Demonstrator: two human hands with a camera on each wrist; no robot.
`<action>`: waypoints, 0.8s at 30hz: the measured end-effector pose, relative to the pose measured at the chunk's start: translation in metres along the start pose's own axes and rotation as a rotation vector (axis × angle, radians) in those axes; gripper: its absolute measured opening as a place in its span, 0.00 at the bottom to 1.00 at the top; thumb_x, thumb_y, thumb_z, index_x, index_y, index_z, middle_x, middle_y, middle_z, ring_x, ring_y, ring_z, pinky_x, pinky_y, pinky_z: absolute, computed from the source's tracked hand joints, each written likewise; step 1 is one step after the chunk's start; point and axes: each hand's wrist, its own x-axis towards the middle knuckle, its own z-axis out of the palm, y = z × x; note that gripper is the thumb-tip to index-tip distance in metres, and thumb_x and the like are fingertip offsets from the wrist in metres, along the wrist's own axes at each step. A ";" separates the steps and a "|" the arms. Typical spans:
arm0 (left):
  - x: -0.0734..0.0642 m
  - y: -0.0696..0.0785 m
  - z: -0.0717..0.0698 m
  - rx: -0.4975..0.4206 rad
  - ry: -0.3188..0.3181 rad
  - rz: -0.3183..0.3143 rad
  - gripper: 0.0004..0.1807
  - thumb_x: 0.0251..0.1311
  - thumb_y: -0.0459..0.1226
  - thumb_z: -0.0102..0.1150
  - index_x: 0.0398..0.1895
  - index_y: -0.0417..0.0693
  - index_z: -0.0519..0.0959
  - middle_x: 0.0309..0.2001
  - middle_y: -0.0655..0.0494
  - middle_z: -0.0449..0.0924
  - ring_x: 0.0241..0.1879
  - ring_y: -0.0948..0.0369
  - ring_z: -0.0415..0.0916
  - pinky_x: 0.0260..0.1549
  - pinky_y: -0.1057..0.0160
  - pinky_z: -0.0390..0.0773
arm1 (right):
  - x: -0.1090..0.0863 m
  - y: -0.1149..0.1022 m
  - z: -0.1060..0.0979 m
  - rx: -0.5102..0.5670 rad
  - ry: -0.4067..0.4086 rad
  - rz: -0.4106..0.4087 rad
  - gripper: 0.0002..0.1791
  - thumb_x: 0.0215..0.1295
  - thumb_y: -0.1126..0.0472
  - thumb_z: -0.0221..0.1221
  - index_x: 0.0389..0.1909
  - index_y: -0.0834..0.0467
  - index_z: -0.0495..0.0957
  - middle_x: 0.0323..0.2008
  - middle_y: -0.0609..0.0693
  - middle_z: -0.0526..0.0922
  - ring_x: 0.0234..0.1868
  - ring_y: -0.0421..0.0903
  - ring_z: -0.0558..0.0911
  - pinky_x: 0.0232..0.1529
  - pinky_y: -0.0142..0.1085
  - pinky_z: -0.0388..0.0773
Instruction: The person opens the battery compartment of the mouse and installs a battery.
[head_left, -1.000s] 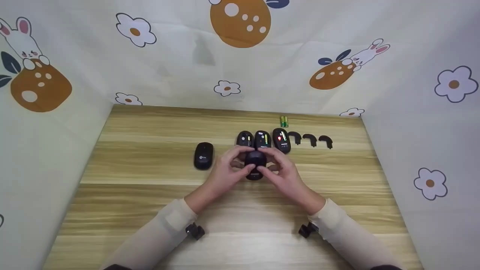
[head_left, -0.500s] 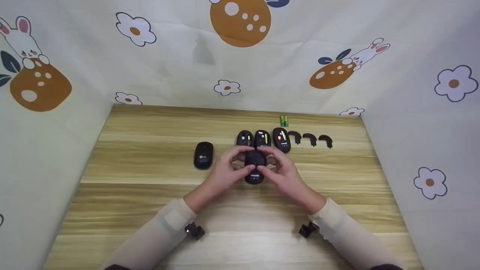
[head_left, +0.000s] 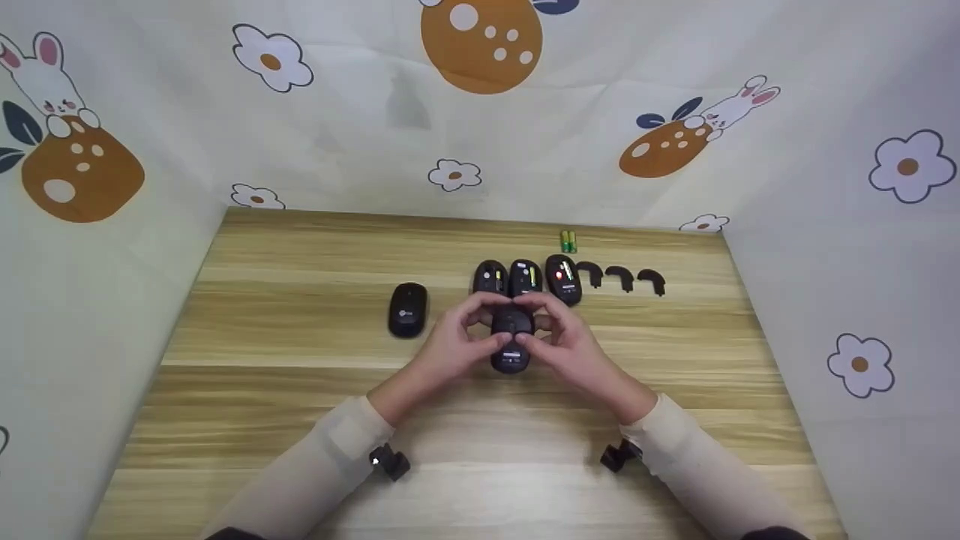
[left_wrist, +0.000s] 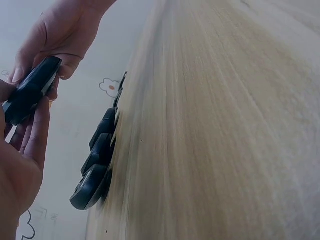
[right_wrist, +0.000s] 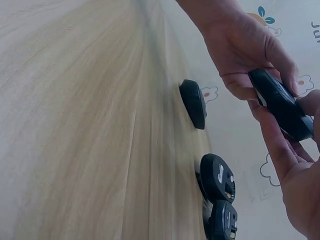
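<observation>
Both hands hold one black computer mouse [head_left: 511, 360] between them, its underside turned up and a small white label showing near its lower end. My left hand [head_left: 454, 336] grips its left side, thumb on the upturned face and fingers curled round the far end. From the right, my right hand [head_left: 568, 341] grips it the same way, and the two thumbtips nearly meet. Both wrist views show the mouse [left_wrist: 34, 90] [right_wrist: 281, 104] held up off the table, pinched between thumbs and fingers. The fingers hide part of its far end.
Beyond the hands lie three upturned mice [head_left: 490, 277] [head_left: 526, 277] [head_left: 563, 280] with open battery bays. Three curved black covers [head_left: 590, 274] [head_left: 620, 279] [head_left: 652, 282] lie to their right, two green batteries [head_left: 568, 241] behind. Another mouse [head_left: 408, 310] sits upright at left. Patterned cloth [head_left: 360, 135] encloses the table.
The held mouse has tilted so more of its underside and label faces up, its lower end coming slightly toward me. Both hands stay almost in place.
</observation>
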 end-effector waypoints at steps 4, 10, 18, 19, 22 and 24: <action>0.000 0.001 0.001 -0.029 -0.030 -0.020 0.26 0.66 0.30 0.76 0.66 0.49 0.82 0.53 0.50 0.87 0.50 0.49 0.84 0.35 0.62 0.90 | 0.001 -0.001 -0.003 0.056 -0.048 0.030 0.28 0.73 0.72 0.68 0.71 0.60 0.72 0.65 0.63 0.72 0.58 0.60 0.86 0.52 0.51 0.92; 0.000 0.000 0.001 -0.076 -0.076 -0.041 0.26 0.64 0.27 0.75 0.65 0.45 0.81 0.56 0.46 0.84 0.52 0.47 0.84 0.44 0.53 0.93 | 0.002 0.001 -0.008 0.070 -0.114 0.032 0.29 0.70 0.73 0.70 0.69 0.59 0.72 0.64 0.63 0.72 0.58 0.62 0.86 0.50 0.54 0.92; 0.001 -0.001 0.001 -0.050 -0.098 -0.053 0.26 0.63 0.27 0.75 0.64 0.47 0.81 0.58 0.49 0.83 0.52 0.50 0.83 0.44 0.53 0.93 | 0.002 -0.001 -0.010 0.035 -0.129 0.012 0.28 0.68 0.73 0.71 0.66 0.62 0.75 0.65 0.63 0.75 0.55 0.60 0.89 0.45 0.51 0.93; 0.001 -0.001 0.001 -0.044 -0.097 -0.055 0.26 0.64 0.27 0.75 0.64 0.47 0.81 0.57 0.49 0.83 0.51 0.50 0.83 0.43 0.54 0.93 | 0.001 -0.002 -0.010 0.026 -0.123 0.013 0.27 0.68 0.73 0.72 0.66 0.62 0.75 0.65 0.63 0.76 0.55 0.59 0.89 0.45 0.50 0.93; 0.001 -0.001 0.000 -0.035 -0.094 -0.062 0.26 0.64 0.28 0.75 0.64 0.48 0.81 0.55 0.49 0.84 0.51 0.51 0.83 0.42 0.54 0.93 | 0.001 -0.002 -0.010 0.004 -0.107 0.019 0.27 0.68 0.72 0.72 0.65 0.63 0.76 0.64 0.62 0.77 0.53 0.58 0.90 0.44 0.48 0.93; 0.001 -0.001 0.000 -0.035 -0.096 -0.064 0.26 0.63 0.28 0.75 0.64 0.48 0.81 0.55 0.49 0.84 0.51 0.51 0.83 0.42 0.53 0.93 | 0.001 -0.002 -0.010 -0.003 -0.099 0.024 0.26 0.69 0.71 0.72 0.65 0.63 0.76 0.63 0.62 0.77 0.51 0.58 0.90 0.44 0.48 0.93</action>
